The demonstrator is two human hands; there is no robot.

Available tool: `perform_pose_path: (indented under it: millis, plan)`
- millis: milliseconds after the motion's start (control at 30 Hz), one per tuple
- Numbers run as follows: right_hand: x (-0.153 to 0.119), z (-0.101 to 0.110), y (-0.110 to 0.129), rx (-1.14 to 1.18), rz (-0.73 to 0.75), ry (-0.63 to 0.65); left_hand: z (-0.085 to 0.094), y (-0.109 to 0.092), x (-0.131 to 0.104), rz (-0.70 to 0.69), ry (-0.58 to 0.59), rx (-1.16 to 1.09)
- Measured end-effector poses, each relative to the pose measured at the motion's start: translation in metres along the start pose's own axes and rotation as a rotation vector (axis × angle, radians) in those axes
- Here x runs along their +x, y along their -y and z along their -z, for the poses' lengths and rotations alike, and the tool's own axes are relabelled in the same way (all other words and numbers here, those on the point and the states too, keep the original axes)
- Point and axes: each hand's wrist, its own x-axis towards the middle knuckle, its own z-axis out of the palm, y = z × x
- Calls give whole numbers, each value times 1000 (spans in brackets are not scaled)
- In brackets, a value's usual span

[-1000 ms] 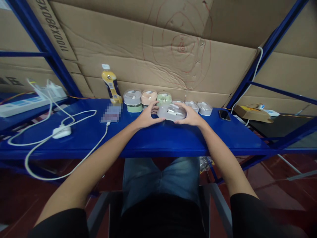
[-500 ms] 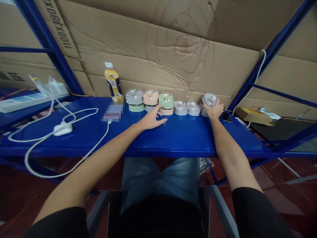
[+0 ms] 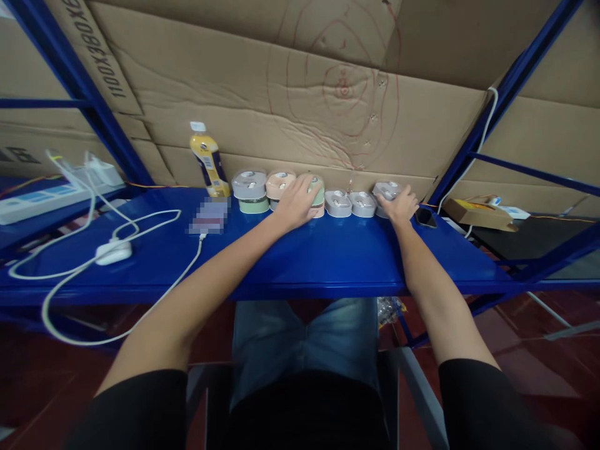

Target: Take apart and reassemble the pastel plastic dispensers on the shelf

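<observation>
Small clear-lidded containers, rounded at the corners, line the back of the blue table (image 3: pixel 323 256). My left hand (image 3: pixel 296 203) is closed around the stack with a pale green container (image 3: pixel 317 186) on top; its fingers hide part of that stack and its neighbour. An orange container (image 3: pixel 276 182) tops the stack beside it, and a grey container (image 3: pixel 249 185) tops the leftmost one. My right hand (image 3: pixel 399 205) grips another grey container (image 3: pixel 385 189) at the right end, sitting over a second grey one. Between my hands stand two single grey containers, (image 3: pixel 338 205) side by side.
A yellow drink bottle (image 3: pixel 209 159) stands at the back left, near a blurred-out flat item (image 3: pixel 209 215) with a cable. A white charger (image 3: pixel 114 252) and looped cables lie farther left. Right of my right hand lies a dark phone (image 3: pixel 426 217). Cardboard (image 3: pixel 225 100) walls the back.
My right hand has lowered its grey container onto the grey one beneath it. My left hand has moved up and forward from the table onto the green-topped stack.
</observation>
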Motion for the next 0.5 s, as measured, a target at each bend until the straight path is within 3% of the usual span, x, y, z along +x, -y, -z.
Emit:
perform_pose_path:
  millis: [100,200,333,500]
  plan:
    - [1,5,-3,64,-37,-62,-15,8,25,69,29,33]
    - [3,8,-8,120,-76,-90,-30,11,35,155,75,82]
    - [5,8,-11,143,-91,-79,-37,6,31,173,87,140]
    - [3,11,-7,145,-56,-71,-30,-8,21,148,76,181]
